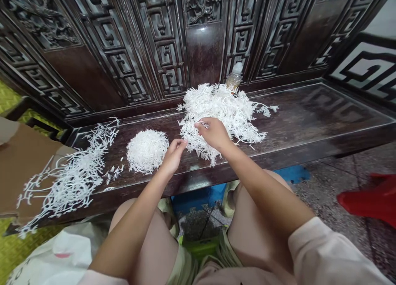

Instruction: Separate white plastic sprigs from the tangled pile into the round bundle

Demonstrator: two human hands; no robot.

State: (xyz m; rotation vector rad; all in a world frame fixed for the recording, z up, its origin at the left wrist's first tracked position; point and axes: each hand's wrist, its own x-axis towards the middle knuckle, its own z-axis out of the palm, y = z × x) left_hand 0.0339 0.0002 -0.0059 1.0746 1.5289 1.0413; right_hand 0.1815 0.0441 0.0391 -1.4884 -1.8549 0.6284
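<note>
A big loose heap of white plastic sprigs (pixel 224 109) lies on the dark wooden bench (pixel 309 120). My right hand (pixel 214 133) rests on the heap's near edge, its fingers pinched on a white sprig. My left hand (pixel 173 155) sits just left of it, fingers curled together, touching the heap's lower left fringe; what it holds, if anything, is hidden. A small round mound of tiny white pieces (pixel 147 150) lies left of my left hand. Farther left, long bare white stems (pixel 74 177) are spread over the bench end.
A small plastic bottle (pixel 235 75) stands behind the heap against the carved wooden back. A cardboard sheet (pixel 21 165) lies at the left. A white bag (pixel 62 252) sits by my left knee, a red plastic object (pixel 371 200) on the floor at right.
</note>
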